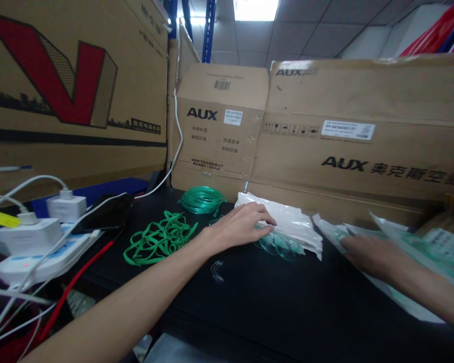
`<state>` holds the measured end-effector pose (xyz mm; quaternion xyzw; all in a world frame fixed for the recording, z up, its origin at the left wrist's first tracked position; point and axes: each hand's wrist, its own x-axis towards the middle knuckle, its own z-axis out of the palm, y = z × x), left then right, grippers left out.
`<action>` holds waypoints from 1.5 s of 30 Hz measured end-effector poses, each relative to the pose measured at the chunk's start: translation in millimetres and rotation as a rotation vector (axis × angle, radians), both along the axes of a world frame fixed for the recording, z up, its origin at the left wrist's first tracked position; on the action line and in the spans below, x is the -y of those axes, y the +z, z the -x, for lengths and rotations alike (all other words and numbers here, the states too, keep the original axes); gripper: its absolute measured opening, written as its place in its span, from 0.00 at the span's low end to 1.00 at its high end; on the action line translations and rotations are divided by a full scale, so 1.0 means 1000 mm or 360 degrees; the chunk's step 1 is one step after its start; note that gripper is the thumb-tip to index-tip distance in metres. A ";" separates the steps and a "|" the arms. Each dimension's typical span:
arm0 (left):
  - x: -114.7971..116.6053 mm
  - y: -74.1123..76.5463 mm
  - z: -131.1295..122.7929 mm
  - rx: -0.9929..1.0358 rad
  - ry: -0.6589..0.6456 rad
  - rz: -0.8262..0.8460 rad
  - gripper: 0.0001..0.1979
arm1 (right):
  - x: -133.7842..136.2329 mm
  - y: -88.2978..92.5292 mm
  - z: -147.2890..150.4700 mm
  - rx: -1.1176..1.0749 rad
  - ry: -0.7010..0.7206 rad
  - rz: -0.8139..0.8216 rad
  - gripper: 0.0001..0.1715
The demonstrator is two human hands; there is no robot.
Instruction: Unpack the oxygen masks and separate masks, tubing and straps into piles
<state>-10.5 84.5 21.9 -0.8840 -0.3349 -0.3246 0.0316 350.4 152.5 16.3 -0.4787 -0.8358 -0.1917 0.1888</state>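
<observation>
My left hand (240, 224) lies over the left part of a stack of white plastic packets (291, 217), fingers loosely bent and thumb apart. Just below its fingertips are clear green plastic pieces (278, 246), looking like masks, partly under the packets. On the right, my right hand (371, 254) is smeared by motion. It touches or overlaps clear plastic bags (395, 297) with pale green contents; its fingers are too blurred to show a grip. Left of my left hand are a coil of green tubing (202, 199) and a tangled heap of green elastic straps (161, 239).
Small clear pieces (217, 271) lie on the black table (272, 307). At the left stand a white power strip (41, 259) with chargers, cables and a dark phone (104, 212). Large cardboard boxes (219, 131) wall off the back and left side.
</observation>
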 end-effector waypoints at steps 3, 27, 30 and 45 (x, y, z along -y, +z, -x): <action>0.001 0.003 -0.003 0.0062 -0.0016 -0.0027 0.11 | -0.004 0.038 -0.009 0.0177 -0.0452 0.0108 0.09; 0.007 0.010 -0.018 0.1929 -0.0673 0.1278 0.18 | 0.081 0.025 0.145 0.0054 0.0867 -0.0856 0.11; 0.001 0.009 -0.014 0.2086 -0.0578 0.1271 0.13 | 0.069 0.025 0.130 -0.0589 0.0647 -0.0490 0.15; -0.004 0.006 -0.012 0.2270 -0.0459 0.1307 0.07 | 0.042 0.026 0.112 -0.1395 0.0101 0.0256 0.23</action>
